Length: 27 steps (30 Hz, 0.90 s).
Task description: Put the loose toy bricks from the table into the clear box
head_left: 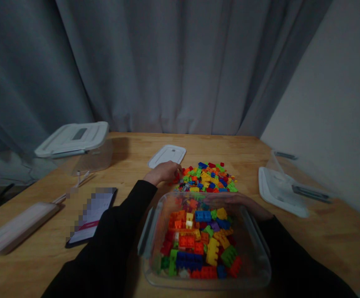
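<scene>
My left hand (167, 171) reaches to the left edge of a heap of colourful toy bricks (209, 178). Its fingers are curled down, with red and orange bricks right beside the fingertips; what they pinch, if anything, is hidden. A clear plastic box (248, 271) stands close in front of me, holding larger building blocks (195, 248) in red, orange, yellow, blue and green. Behind its far right corner lies my right hand (245, 202), fingers stretched out to the left along the far rim. The box wall partly covers that hand.
A white lid (168, 155) lies behind the heap. On the left stand a lidded clear box (95, 157), a tablet (97, 217) and a long pale case (20, 227) with a cord. At right, another clear box (304, 178) rests over a white lid (268, 188). Curtains hang behind the table.
</scene>
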Tool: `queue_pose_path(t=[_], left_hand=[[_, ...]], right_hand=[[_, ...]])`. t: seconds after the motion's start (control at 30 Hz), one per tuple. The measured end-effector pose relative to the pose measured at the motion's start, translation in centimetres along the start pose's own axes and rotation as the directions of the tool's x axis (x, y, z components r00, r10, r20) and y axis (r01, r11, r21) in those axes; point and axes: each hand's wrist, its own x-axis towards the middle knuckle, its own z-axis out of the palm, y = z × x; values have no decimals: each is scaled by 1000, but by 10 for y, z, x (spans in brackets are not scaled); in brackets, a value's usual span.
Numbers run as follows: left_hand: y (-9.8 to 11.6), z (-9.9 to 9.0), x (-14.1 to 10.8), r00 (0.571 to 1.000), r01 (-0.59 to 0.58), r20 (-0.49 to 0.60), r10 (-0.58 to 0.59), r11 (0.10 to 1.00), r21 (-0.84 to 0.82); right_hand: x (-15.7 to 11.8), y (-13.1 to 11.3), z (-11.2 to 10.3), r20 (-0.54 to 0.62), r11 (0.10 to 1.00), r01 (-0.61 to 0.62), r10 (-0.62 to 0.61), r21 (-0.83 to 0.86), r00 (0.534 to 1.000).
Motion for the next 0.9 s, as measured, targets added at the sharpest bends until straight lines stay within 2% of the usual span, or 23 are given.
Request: queue_pose_path(t=[0.57, 0.73, 0.9], left_hand=[[2, -4, -5, 999, 22, -40, -21, 999, 29], [8, -14, -10, 999, -4, -42, 4, 1000, 11], [17, -36, -22, 994, -65, -83, 64, 998, -17]], right_hand=[[1, 4, -1, 5, 1000, 18, -18, -25, 1000], [1, 9, -1, -3, 999, 43, -43, 31, 999], [-1, 8, -3, -19, 999, 31, -31, -32, 999]])
